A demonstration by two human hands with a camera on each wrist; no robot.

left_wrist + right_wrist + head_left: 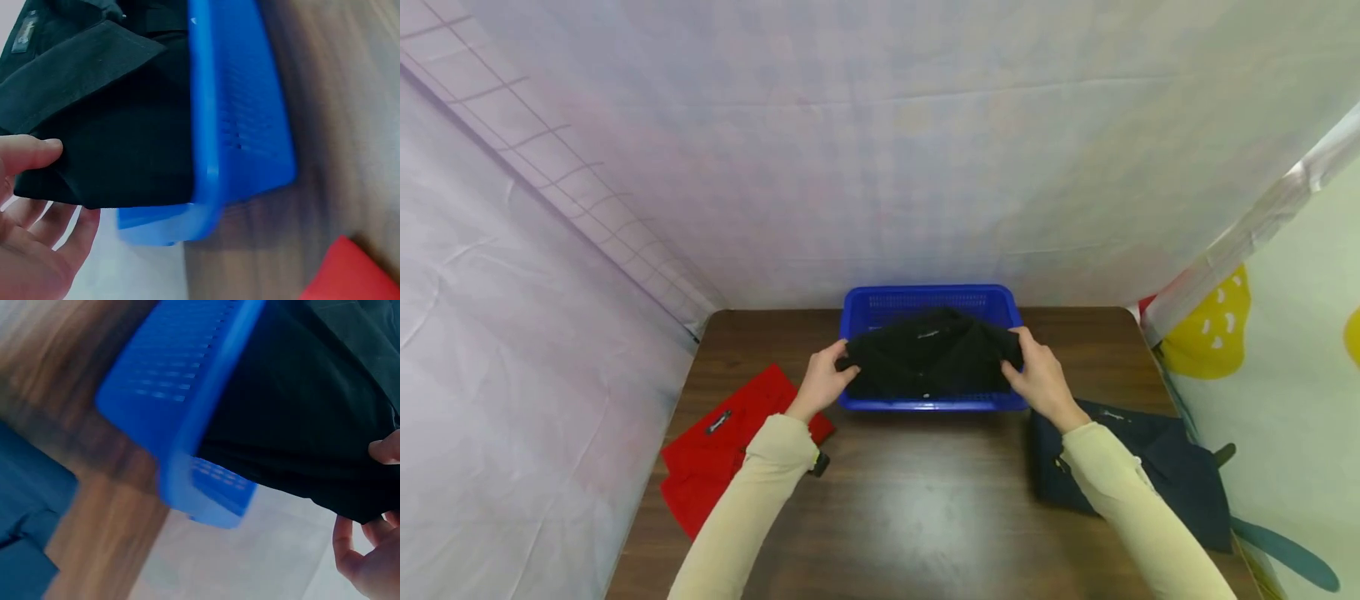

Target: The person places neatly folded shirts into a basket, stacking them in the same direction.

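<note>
A folded black shirt (928,358) with a collar and a small label spans the blue plastic basket (932,405), its lower part inside the rim. My left hand (826,379) pinches the shirt's left side, thumb on top and fingers underneath, as the left wrist view shows with the hand (37,231) at the cloth's corner. On the opposite side my right hand (1037,375) pinches the other edge; in the right wrist view its thumb (387,449) lies over the cloth and the fingers are below. How far the shirt reaches down is hidden.
A folded red garment (741,433) with a dark label lies on the brown wooden table (917,500) at the left, partly under my left forearm. At the right lies a folded navy garment (1180,475), partly behind my right forearm. A pale cloth wall (880,183) stands behind the basket.
</note>
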